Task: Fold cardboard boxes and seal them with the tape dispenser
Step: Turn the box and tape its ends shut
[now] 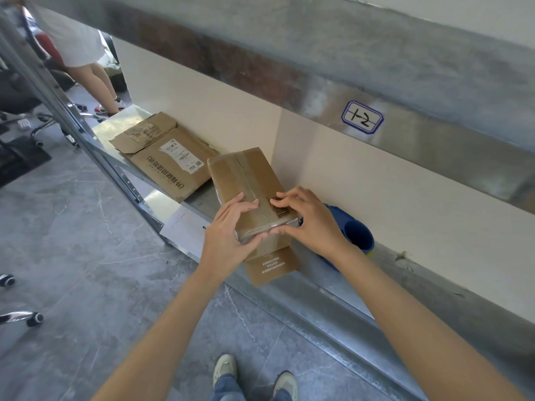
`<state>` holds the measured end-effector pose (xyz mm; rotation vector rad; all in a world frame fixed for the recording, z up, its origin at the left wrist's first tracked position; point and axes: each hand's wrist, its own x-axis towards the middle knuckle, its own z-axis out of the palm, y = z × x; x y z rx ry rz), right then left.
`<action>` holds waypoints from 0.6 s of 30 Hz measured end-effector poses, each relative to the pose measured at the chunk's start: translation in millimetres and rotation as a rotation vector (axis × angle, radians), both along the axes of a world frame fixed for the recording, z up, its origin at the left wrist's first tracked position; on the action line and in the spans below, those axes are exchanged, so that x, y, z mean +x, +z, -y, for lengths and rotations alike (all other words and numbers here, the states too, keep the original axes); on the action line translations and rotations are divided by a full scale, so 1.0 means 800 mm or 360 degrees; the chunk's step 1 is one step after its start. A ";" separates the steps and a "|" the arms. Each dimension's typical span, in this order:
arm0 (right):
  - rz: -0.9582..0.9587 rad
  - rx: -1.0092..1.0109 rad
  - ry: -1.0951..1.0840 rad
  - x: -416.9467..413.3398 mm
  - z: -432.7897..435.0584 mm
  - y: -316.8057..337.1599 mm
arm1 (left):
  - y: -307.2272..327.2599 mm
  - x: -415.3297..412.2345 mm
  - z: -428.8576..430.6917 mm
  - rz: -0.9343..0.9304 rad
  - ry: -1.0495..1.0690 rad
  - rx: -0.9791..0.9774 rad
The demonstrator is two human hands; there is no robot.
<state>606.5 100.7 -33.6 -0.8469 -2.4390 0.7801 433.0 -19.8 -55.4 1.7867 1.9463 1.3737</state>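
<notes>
Smoothing the clear tape over the near edge of the brown cardboard box on the metal shelf, we pinch that edge with left hand and right hand, fingers curled on top, and should rub outward firmly to avoid wrinkles.

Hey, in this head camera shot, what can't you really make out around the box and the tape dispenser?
Head view only:
- tape dispenser: mostly hidden behind the right hand; roll and blade unseen.
- box: near end covered by the left hand and the right one, so the tape's end there is unclear.
- flattened box: label print too small to read.
- bystander: cut off by the top edge.
</notes>
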 end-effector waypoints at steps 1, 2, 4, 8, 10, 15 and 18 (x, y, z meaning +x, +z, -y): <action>-0.0012 0.0006 -0.0010 -0.001 0.002 -0.001 | -0.001 0.001 0.000 0.0006 0.0012 0.0010; -0.0016 0.0000 -0.0013 -0.002 0.003 -0.002 | -0.002 0.001 0.000 0.0012 0.0015 0.0013; -0.0008 -0.0027 -0.0007 -0.001 0.004 -0.002 | -0.003 -0.002 0.001 0.0005 0.0001 0.0010; 0.0022 -0.0045 0.0012 0.000 0.000 0.005 | -0.001 -0.003 0.000 0.0002 0.0001 -0.0017; 0.0047 -0.0011 0.0021 -0.001 0.000 0.006 | -0.001 -0.005 -0.001 0.0041 -0.0015 -0.0036; 0.0157 -0.0195 0.0219 0.009 -0.021 0.021 | 0.012 -0.035 0.004 0.0054 -0.0290 -0.0322; 0.0179 -0.0288 0.0306 0.010 -0.030 0.027 | 0.022 -0.045 0.002 0.0068 -0.0367 -0.0454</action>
